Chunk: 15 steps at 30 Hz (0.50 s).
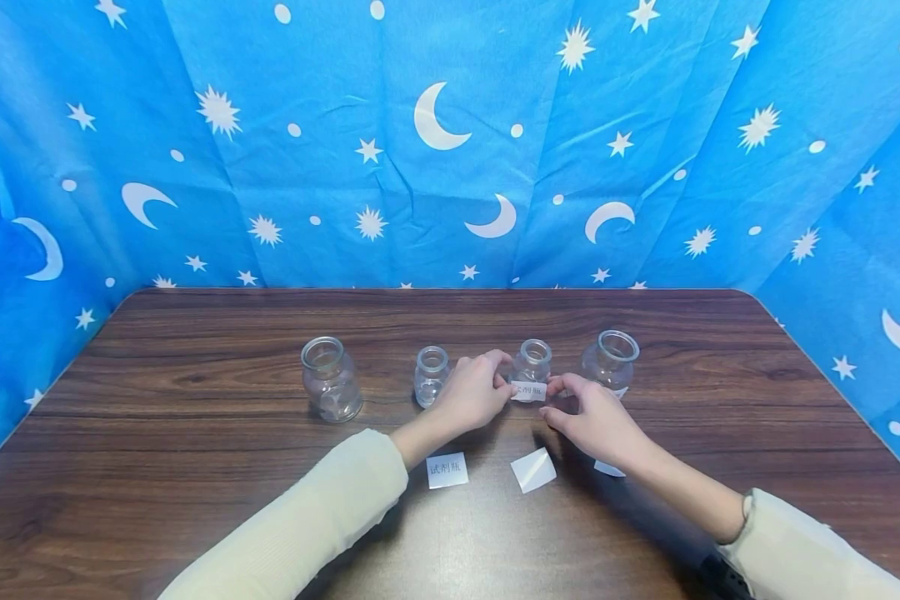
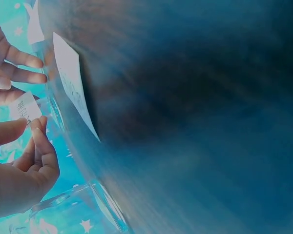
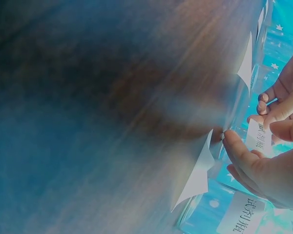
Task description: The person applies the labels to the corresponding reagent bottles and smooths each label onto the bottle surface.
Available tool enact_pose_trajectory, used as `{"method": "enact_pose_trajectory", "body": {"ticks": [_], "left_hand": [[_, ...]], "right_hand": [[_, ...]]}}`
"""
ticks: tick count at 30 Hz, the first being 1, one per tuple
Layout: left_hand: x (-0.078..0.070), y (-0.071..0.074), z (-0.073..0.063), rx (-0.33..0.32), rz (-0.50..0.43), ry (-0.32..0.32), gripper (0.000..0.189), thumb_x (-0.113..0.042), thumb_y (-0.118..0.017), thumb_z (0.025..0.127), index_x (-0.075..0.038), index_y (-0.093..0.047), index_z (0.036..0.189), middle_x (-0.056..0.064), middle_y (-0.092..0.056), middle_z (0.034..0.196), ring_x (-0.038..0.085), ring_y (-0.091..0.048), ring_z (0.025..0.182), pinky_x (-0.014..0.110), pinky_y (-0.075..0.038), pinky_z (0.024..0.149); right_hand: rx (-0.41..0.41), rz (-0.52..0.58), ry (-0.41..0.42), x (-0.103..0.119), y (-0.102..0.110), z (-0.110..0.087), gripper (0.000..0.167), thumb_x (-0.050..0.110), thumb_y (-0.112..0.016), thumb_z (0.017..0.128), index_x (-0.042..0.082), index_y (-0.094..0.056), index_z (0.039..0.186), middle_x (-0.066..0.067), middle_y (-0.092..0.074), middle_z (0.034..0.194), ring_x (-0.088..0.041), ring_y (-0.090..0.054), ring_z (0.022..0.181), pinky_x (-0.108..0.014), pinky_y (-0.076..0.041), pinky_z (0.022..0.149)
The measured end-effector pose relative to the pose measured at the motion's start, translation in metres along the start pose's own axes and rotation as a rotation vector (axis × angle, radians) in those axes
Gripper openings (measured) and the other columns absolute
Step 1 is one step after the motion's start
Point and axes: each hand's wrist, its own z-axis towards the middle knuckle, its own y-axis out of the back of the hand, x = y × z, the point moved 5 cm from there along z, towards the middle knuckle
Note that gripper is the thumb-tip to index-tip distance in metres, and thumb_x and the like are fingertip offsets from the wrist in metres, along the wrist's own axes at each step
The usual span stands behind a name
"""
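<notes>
A small clear glass jar [image 1: 534, 354] stands upright between the two hands. Across its front is a white paper label [image 1: 529, 391] printed with dark characters. My left hand [image 1: 474, 392] pinches the label's left edge between thumb and fingertips, also visible in the left wrist view. On the other side, my right hand [image 1: 598, 421] has its fingers loosely extended, the fingertips right at the label's right edge and the thumb held apart. Just behind the right hand stands a larger jar [image 1: 602, 362], which bears a printed label [image 3: 240, 214] in the right wrist view.
Left of the hands are another small jar [image 1: 428, 385] and a large jar [image 1: 332, 387]. On the wooden table [image 1: 217, 467] lie a printed label [image 1: 447, 471], a curled white paper [image 1: 533, 469] and a white piece [image 1: 609, 469] partly behind the right wrist. A blue curtain [image 1: 330, 183] hangs behind.
</notes>
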Motion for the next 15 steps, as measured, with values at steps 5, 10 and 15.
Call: {"method": "enact_pose_trajectory", "body": {"ticks": [5, 10, 15], "left_hand": [[0.0007, -0.0007, 0.0004, -0.003, -0.007, 0.007, 0.033, -0.015, -0.065, 0.084, -0.006, -0.057, 0.116, -0.004, -0.060, 0.072, 0.006, -0.051, 0.056, 0.021, -0.040, 0.055], [0.0009, -0.0015, 0.0007, -0.003, -0.021, 0.020, 0.034, -0.014, -0.065, 0.084, -0.006, -0.057, 0.116, -0.003, -0.061, 0.073, 0.006, -0.052, 0.058, 0.021, -0.041, 0.056], [0.0010, -0.0026, 0.0010, -0.003, -0.027, 0.024, 0.035, -0.015, -0.065, 0.085, -0.006, -0.056, 0.117, -0.003, -0.062, 0.072, 0.006, -0.053, 0.058, 0.021, -0.042, 0.056]], "right_hand": [[0.002, 0.000, -0.020, -0.0016, -0.0003, 0.0001, 0.021, 0.008, -0.062, 0.082, -0.003, -0.057, 0.100, -0.021, -0.062, 0.103, -0.025, -0.061, 0.086, -0.036, -0.045, 0.069], [0.011, 0.020, -0.018, -0.0021, -0.0012, 0.0005, 0.026, 0.007, -0.060, 0.083, -0.006, -0.056, 0.104, -0.016, -0.066, 0.095, -0.026, -0.063, 0.086, -0.038, -0.047, 0.071], [0.026, 0.045, -0.018, -0.0021, -0.0022, 0.0004, 0.030, 0.006, -0.058, 0.083, -0.009, -0.053, 0.109, -0.015, -0.067, 0.091, -0.028, -0.064, 0.088, -0.041, -0.048, 0.073]]}}
